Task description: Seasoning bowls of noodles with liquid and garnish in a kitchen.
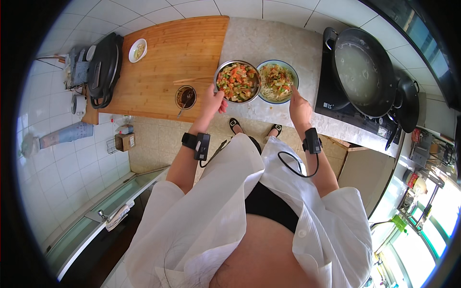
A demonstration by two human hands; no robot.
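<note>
My left hand [213, 101] grips the lower left rim of a stainless steel bowl [258, 91], its thumb along the edge. Chopped cooked vegetables [236, 80], orange, green and pale, fill that bowl. Right beside it, on the grey countertop, sits a blue-rimmed bowl [297, 76] of pale noodles [269, 94]. Some of the same vegetable mix lies on top of the noodles. My right hand [301, 108] holds the right side of the noodle bowl's rim; its far fingers are partly hidden.
On the wooden board [162, 72] lie chopsticks [192, 81], a glass bowl of dark sauce [186, 97] with a spoon, and a small white dish [138, 50]. A black electric griddle [104, 72] stands left. To the right, a wok of cloudy liquid [360, 72] sits on an induction cooker [333, 97].
</note>
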